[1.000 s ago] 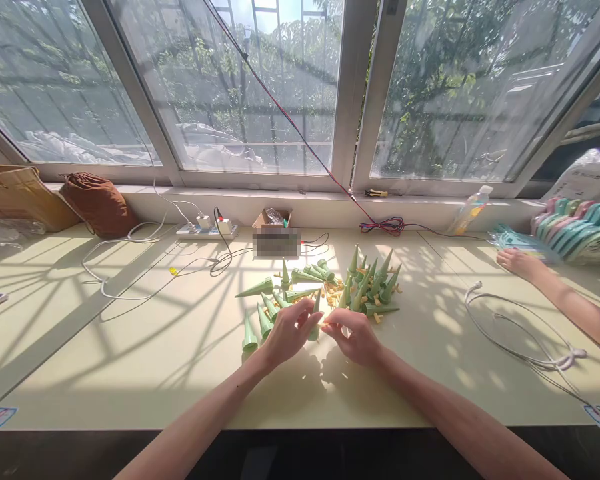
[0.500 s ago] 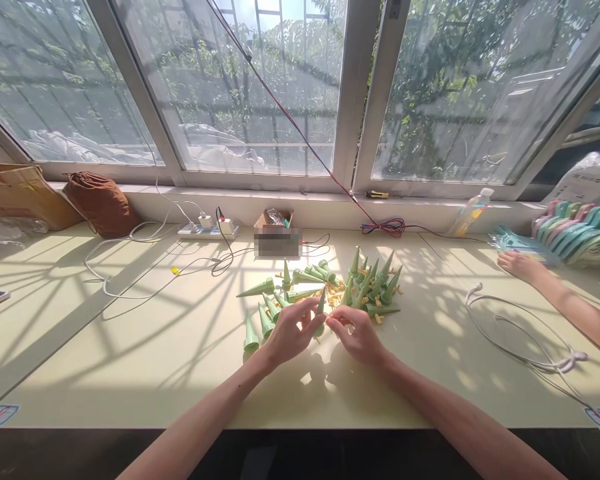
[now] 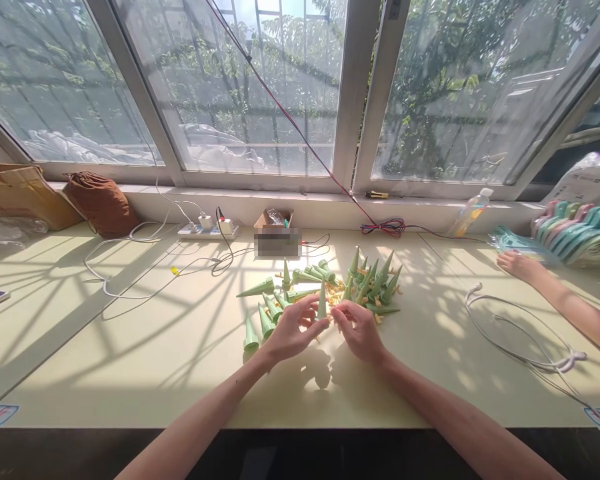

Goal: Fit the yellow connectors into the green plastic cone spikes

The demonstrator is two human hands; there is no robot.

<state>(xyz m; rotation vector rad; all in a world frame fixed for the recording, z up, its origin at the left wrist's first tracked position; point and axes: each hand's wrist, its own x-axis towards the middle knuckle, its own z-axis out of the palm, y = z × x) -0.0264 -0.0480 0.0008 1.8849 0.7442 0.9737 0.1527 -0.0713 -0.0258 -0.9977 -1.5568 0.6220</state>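
Sunlit table [image 3: 180,393] viewed from head height, with 2 bare hands at work. The left hand [image 3: 293,330] grips 1 green cone [image 3: 323,300] between thumb and fingers; the cone stands point upward, its base partly covered by the thumb, so that contact with the table cannot be determined. The right hand [image 3: 357,330] lies just beside it, thumb and index finger drawn close together next to a small yellow piece [image 3: 330,321] at the cone's side; whether these fingers grip the piece is too small to tell. Beyond the hands, loose yellow parts [image 3: 336,288] lie between 2 groups of similar cones: the left group [image 3: 257,288] comprises upright and lying specimens, while the right group [image 3: 381,275] is more crowded, with yellow bits showing among them. Farther back, a power strip [image 3: 190,233] and a small open carton [image 3: 266,218] lie near the windowsill [image 3: 320,207]. At far right, a co-worker's hand [image 3: 517,264] rests at a clear-wrapped packet [image 3: 527,245]; a bottle [image 3: 473,215] stands nearby, and a white cable [image 3: 573,359] lies looped in front.
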